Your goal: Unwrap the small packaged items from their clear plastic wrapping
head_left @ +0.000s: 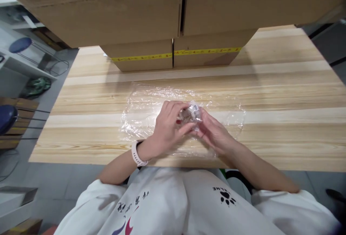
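Note:
Over the near middle of the wooden table, a small item in clear plastic wrap (193, 111) with a white label sits between my two hands. My left hand (171, 121) curls around its left side, thumb below and fingers above. Fingers of my right hand (214, 130) close on its right side. What lies inside the wrap is too small and partly covered to name. Beneath both hands a large clear plastic sheet (140, 101) lies spread and wrinkled on the tabletop. My left wrist wears a pale band.
Stacked cardboard boxes (146, 53), the lower ones with yellow tape, stand on the far side of the wooden table (292, 101) and overhang toward me. Blue stools (20, 45) and shelving are on the floor to the left.

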A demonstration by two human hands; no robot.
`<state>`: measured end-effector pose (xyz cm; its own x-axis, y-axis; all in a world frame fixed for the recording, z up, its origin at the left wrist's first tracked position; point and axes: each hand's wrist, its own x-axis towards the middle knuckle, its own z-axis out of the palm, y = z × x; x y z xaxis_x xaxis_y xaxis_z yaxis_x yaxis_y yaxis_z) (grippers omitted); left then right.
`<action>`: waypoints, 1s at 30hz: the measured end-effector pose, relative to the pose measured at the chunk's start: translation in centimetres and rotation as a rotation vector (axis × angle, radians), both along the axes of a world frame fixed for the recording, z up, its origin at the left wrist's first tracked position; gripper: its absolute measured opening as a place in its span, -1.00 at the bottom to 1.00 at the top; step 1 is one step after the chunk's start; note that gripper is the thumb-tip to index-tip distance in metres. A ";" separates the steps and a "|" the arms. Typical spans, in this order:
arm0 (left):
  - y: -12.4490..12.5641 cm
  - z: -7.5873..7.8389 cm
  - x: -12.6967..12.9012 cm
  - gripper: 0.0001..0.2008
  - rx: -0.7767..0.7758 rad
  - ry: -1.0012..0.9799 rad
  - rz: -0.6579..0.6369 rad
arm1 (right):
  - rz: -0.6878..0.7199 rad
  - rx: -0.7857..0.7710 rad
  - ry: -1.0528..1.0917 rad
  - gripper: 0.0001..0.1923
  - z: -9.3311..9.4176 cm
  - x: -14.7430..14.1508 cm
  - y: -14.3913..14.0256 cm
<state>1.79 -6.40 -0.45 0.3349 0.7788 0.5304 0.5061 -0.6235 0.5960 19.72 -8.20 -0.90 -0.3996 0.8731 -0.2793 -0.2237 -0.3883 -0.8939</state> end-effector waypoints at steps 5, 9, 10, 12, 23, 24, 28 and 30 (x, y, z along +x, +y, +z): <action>-0.6 -1.3 0.7 -0.69 0.047 0.173 0.044 | -0.154 -0.038 0.064 -0.29 -1.5 -1.5 -0.4; -0.4 -1.6 -0.2 -0.64 0.026 0.153 -0.027 | -0.227 -0.073 -0.003 -0.48 -2.0 -0.3 0.2; -0.2 -1.7 -0.7 -0.64 0.003 0.155 -0.032 | -0.235 -0.076 -0.020 -0.51 -2.0 0.3 0.4; -0.1 -2.0 -1.9 -0.70 -0.056 0.211 -0.032 | -0.281 -0.063 -0.054 -0.54 -2.1 1.7 0.8; 1.1 -3.1 -4.2 -0.94 -0.318 0.501 -0.003 | -0.318 -0.095 -0.082 -0.51 -2.3 4.5 0.6; 1.4 -2.6 -4.3 -0.91 -0.332 0.428 0.009 | -0.294 -0.095 -0.085 -0.51 -2.1 4.6 0.5; 2.5 1.1 -4.2 -0.87 -0.518 -0.139 -0.024 | -0.159 0.065 -0.225 -0.53 0.1 5.7 0.1; 2.7 3.3 -3.7 -0.81 -0.684 -0.400 -0.115 | -0.099 0.250 -0.290 -0.58 1.9 6.3 -0.2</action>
